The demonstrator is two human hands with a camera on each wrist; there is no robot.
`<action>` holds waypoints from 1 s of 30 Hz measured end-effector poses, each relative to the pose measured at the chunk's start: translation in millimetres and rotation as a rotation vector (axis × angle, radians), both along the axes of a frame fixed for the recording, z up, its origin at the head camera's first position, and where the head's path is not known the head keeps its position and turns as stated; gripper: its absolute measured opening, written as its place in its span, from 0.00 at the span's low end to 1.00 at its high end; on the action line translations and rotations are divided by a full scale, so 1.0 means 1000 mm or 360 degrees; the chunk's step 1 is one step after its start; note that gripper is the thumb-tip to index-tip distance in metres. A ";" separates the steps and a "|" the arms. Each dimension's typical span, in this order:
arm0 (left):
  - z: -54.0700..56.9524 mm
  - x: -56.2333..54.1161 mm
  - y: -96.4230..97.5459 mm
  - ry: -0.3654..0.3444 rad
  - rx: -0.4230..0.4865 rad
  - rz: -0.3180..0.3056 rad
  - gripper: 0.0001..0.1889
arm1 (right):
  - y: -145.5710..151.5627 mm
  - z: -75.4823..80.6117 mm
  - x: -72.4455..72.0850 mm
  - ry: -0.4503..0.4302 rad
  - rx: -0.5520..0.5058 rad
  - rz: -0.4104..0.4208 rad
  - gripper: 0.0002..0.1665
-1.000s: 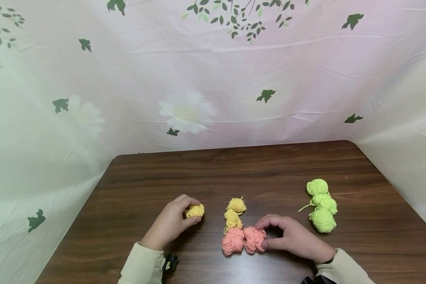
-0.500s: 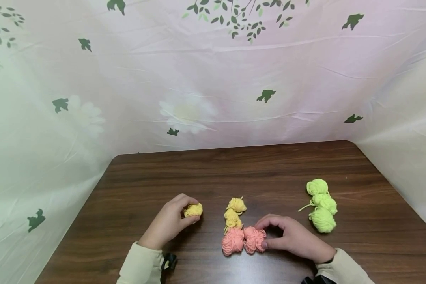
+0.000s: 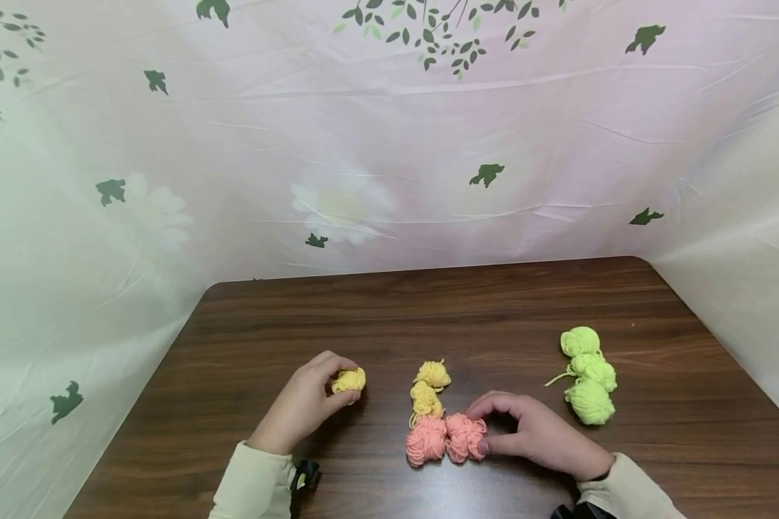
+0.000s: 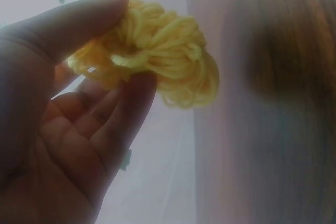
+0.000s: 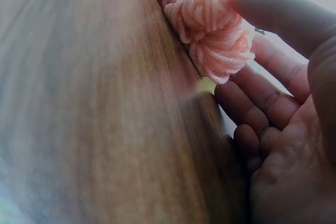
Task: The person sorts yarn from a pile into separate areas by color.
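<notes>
My left hand (image 3: 305, 400) pinches a small yellow yarn ball (image 3: 348, 380) between thumb and fingers. In the left wrist view this yellow ball (image 4: 163, 51) is off the table, its shadow on the wood. To its right, two more yellow yarn balls (image 3: 426, 398) lie in a column on the table. Just in front of them two pink yarn balls (image 3: 426, 441) sit side by side. My right hand (image 3: 532, 437) grips the right-hand pink ball (image 3: 466, 437), thumb at the near side and fingers at the far side. The right wrist view shows that pink ball (image 5: 220, 51) between thumb and fingers.
Several lime-green yarn balls (image 3: 591, 401) stand in a column toward the right of the dark wooden table (image 3: 363, 310), a loose strand trailing left. A pale cloth (image 3: 389, 166) printed with leaves and flowers hangs behind and along the sides.
My left hand has drifted a little to the left and away, carrying the yellow yarn ball. The right hand and the yarn balls on the table stay put.
</notes>
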State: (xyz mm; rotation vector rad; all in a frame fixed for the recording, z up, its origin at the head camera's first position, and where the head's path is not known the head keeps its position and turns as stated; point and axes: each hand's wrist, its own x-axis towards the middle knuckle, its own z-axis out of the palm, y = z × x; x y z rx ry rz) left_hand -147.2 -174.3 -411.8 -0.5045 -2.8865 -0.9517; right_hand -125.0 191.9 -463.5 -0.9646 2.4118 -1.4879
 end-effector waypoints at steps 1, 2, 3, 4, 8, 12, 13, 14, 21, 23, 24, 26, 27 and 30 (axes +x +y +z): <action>0.000 0.000 0.000 -0.0005 0.0001 0.0002 0.17 | 0.000 0.000 0.000 0.0002 0.0003 -0.0002 0.17; 0.000 0.000 0.000 -0.0010 -0.0002 0.0006 0.17 | 0.000 0.000 0.000 0.0003 0.0007 -0.0003 0.17; 0.001 0.000 -0.001 -0.0019 -0.0003 0.0010 0.17 | 0.000 0.000 0.000 0.0002 0.0011 -0.0005 0.17; 0.001 0.000 -0.001 -0.0031 -0.0002 0.0016 0.17 | 0.000 0.000 0.000 0.0001 0.0015 -0.0008 0.17; 0.002 -0.001 -0.001 -0.0061 0.0007 0.0039 0.16 | 0.000 0.000 -0.001 -0.0006 0.0028 -0.0014 0.17; 0.002 -0.002 -0.003 -0.0053 0.0019 0.0052 0.17 | 0.000 0.000 -0.001 -0.0002 0.0022 -0.0013 0.17; 0.002 -0.002 -0.003 -0.0052 0.0024 0.0057 0.17 | 0.000 0.000 0.000 -0.0001 0.0017 -0.0011 0.17; 0.003 -0.002 -0.003 -0.0052 0.0026 0.0061 0.17 | 0.000 0.000 0.000 0.0001 0.0013 -0.0009 0.17; 0.003 -0.003 -0.006 -0.0048 0.0036 0.0064 0.17 | 0.000 0.001 0.000 -0.0008 -0.0005 -0.0008 0.16; 0.003 -0.003 -0.006 -0.0041 0.0035 0.0058 0.17 | 0.000 0.001 0.000 -0.0017 -0.0010 -0.0006 0.16; 0.003 -0.003 -0.006 -0.0040 0.0035 0.0056 0.17 | 0.000 0.001 0.000 -0.0023 -0.0011 -0.0006 0.16; 0.003 -0.003 -0.007 -0.0043 0.0032 0.0053 0.17 | 0.000 0.001 0.000 -0.0031 -0.0014 -0.0003 0.16; 0.003 -0.003 -0.007 -0.0047 0.0033 0.0051 0.17 | 0.000 0.001 0.000 -0.0030 -0.0013 -0.0004 0.16; 0.002 -0.003 -0.007 -0.0055 0.0036 0.0055 0.17 | 0.000 0.000 0.000 -0.0014 -0.0004 -0.0007 0.16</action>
